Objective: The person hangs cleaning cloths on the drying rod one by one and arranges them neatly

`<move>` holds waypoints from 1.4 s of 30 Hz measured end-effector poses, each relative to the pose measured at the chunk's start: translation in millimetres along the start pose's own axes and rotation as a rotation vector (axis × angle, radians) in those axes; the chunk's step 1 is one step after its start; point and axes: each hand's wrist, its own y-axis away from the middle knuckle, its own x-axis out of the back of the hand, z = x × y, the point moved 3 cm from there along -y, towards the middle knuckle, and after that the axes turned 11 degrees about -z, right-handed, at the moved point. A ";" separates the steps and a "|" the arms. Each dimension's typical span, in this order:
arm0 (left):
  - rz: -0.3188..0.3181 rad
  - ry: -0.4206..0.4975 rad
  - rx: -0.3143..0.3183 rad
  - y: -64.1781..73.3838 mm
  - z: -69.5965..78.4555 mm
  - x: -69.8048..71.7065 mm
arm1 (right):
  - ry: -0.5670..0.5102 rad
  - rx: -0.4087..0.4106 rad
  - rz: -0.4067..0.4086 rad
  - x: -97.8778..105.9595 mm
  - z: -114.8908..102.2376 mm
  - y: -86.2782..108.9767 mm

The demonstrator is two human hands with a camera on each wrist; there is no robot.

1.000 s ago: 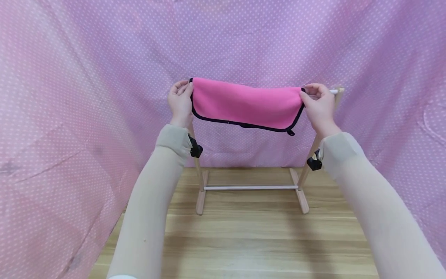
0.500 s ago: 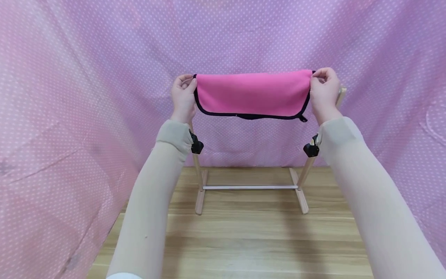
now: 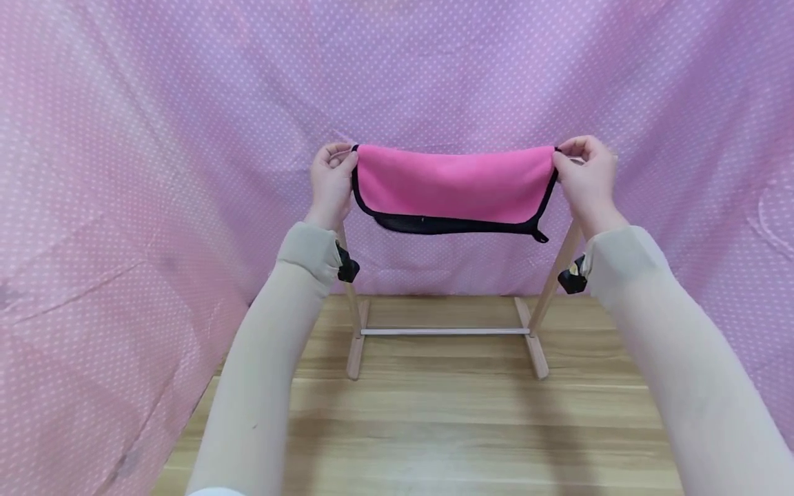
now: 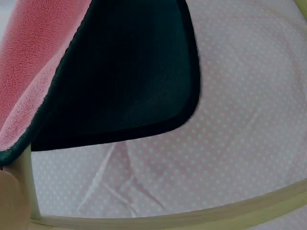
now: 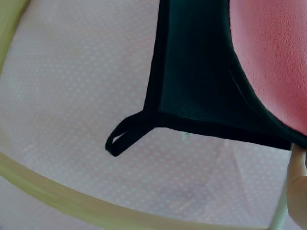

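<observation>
A pink fleecy mat point(image 3: 455, 186) with black edging hangs folded over the top of a wooden rack. My left hand point(image 3: 331, 179) pinches its upper left edge between thumb and fingers. At the upper right edge, my right hand point(image 3: 586, 176) pinches it the same way. Below the pink front layer a strip of black backing point(image 3: 428, 225) shows, with a small black loop point(image 3: 541, 236) at the right corner. Both wrist views show the dark backing point(image 4: 129, 72) of the rear layer hanging behind the pink one. The mat and hands hide the rack's top bar.
The rack stands on a wood-grain surface point(image 3: 422, 427), with a white lower rod point(image 3: 446, 332) joining its feet. Its right post point(image 3: 561, 269) slants up beside my right wrist. Pink dotted fabric point(image 3: 446, 69) surrounds the back and sides.
The mat's top edge rose, more on the right, then came down again. My right hand has shifted rightward, stretching the mat wider. More black backing shows under the front layer.
</observation>
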 end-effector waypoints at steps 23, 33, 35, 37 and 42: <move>-0.049 -0.482 0.027 10.1 -10.5 18.0 | 0.117 -0.061 -0.024 -2.3 18.7 12.6; -0.005 -0.288 0.041 11.1 -3.1 26.2 | -0.017 -0.100 -0.039 -11.0 8.4 10.9; -0.004 -0.274 0.035 12.2 -1.9 28.3 | -0.059 -0.102 -0.044 -11.2 8.8 11.4; -0.004 -0.266 0.028 13.3 -0.8 30.3 | -0.103 -0.102 -0.049 -10.9 9.1 12.1; -0.040 -0.318 0.002 16.6 -1.4 35.5 | -0.157 -0.096 -0.069 -9.1 8.5 14.1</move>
